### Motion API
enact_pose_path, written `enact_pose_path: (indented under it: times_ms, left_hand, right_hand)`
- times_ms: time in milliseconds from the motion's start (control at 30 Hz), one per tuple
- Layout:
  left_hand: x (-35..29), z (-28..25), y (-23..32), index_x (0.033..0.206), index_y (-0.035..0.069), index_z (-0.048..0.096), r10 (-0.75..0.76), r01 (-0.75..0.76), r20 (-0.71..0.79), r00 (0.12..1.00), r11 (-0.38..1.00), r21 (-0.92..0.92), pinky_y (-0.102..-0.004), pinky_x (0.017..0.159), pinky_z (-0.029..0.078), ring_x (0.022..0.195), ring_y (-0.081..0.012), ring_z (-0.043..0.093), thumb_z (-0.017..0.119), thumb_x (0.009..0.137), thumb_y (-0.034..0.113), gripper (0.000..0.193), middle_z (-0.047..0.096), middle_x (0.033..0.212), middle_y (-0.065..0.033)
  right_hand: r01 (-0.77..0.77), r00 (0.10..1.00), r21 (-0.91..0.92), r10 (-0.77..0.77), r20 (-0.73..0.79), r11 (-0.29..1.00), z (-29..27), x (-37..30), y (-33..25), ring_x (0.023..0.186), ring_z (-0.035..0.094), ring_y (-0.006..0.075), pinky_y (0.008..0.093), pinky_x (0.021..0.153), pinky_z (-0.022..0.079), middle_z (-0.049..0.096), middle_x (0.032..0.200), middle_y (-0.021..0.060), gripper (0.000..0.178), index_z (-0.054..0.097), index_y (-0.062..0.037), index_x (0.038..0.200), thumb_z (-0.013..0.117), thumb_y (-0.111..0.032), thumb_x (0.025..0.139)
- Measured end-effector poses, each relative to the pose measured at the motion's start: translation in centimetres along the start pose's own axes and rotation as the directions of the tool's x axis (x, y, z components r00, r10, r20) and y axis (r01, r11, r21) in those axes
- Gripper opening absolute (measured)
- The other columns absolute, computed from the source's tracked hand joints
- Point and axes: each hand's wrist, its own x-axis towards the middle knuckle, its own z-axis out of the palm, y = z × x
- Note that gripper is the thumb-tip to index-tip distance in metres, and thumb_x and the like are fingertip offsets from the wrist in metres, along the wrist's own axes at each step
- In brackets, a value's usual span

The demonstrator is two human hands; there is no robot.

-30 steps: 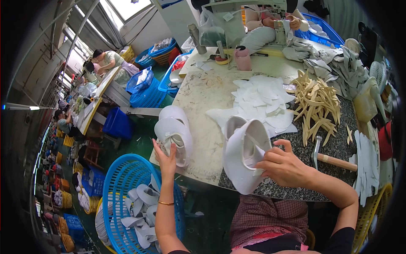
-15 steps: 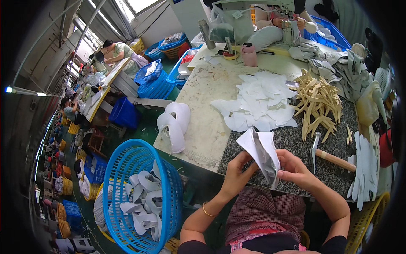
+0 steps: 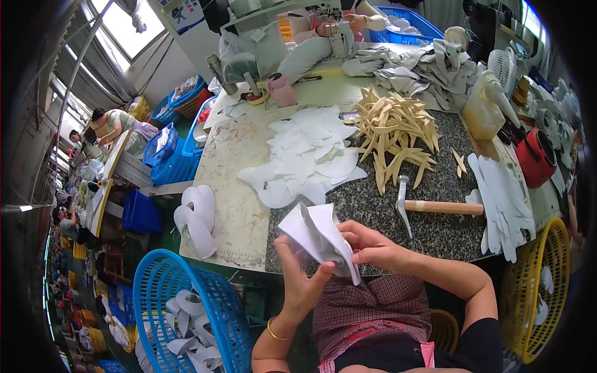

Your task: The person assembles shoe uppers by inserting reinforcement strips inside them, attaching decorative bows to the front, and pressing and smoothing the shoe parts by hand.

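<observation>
A folded white shoe upper (image 3: 317, 235) is held between my two hands above the near edge of a speckled stone slab (image 3: 373, 231). My left hand (image 3: 298, 280) grips its left side, with the thumb toward me and the fingers partly hidden behind it. Pinching the right edge, my right hand (image 3: 376, 248) has its thumb and fingers closed on the upper. Beyond it lies a spread pile of white cut pieces (image 3: 311, 155). Tan curved strips (image 3: 398, 133) are heaped to the right of that pile. A hammer (image 3: 444, 207) with a wooden handle rests on the slab.
White curved uppers (image 3: 199, 227) lie at the table's left edge. A blue basket (image 3: 142, 304) of similar pieces stands below. At right are long white pieces (image 3: 500, 202), a red container (image 3: 536, 158) and a yellow basket (image 3: 550, 273). Across the table, another person's hands (image 3: 356, 23) work at a sewing machine.
The view has swung right, so the table things appear further left. The shoe upper is turned and tilted more, and my left thumb has moved round to its near side.
</observation>
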Motion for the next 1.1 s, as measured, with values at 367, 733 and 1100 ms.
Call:
enact_pose_path:
  times_ms: [367,733,1100]
  left_hand:
    - [0.1,-6.0,-1.5,0.115,0.005,0.051,-0.292,0.229,-0.095,0.952,0.882,-0.413,-0.0327,0.097,0.051,0.108,-0.0131,0.061,0.047,0.106,0.013,0.013,0.061,0.115,-0.0066]
    - [3.1,-11.3,-4.2,0.102,0.009,0.050,-0.057,0.023,-0.346,0.937,0.995,-0.101,-0.0215,0.077,0.043,0.085,-0.0044,0.047,0.047,0.104,0.009,0.003,0.052,0.095,0.0017]
    - [6.1,-18.1,-10.3,0.123,0.006,0.050,-0.155,0.065,-0.502,0.851,0.979,-0.192,-0.0296,0.094,0.052,0.108,-0.0128,0.062,0.047,0.110,0.015,0.017,0.061,0.125,-0.0067]
  right_hand:
    - [0.340,0.923,0.351,-0.240,-0.300,0.872,-1.6,0.0,-1.3,0.096,0.058,0.0210,0.0374,0.101,0.046,0.061,0.097,0.0061,0.033,0.051,-0.0099,0.105,0.073,-0.007,0.081]
    - [0.489,0.869,0.280,-0.434,-0.238,0.826,-1.8,-0.7,-4.0,0.080,0.052,0.0160,0.0366,0.102,0.040,0.050,0.083,0.0008,0.057,0.055,-0.0063,0.118,0.065,-0.055,0.090]
    - [0.133,0.630,-0.976,-0.746,0.216,-0.171,-1.2,-2.1,-7.2,0.086,0.064,0.0289,0.0427,0.089,0.043,0.064,0.094,0.0114,0.043,0.059,-0.0005,0.109,0.063,-0.002,0.066]
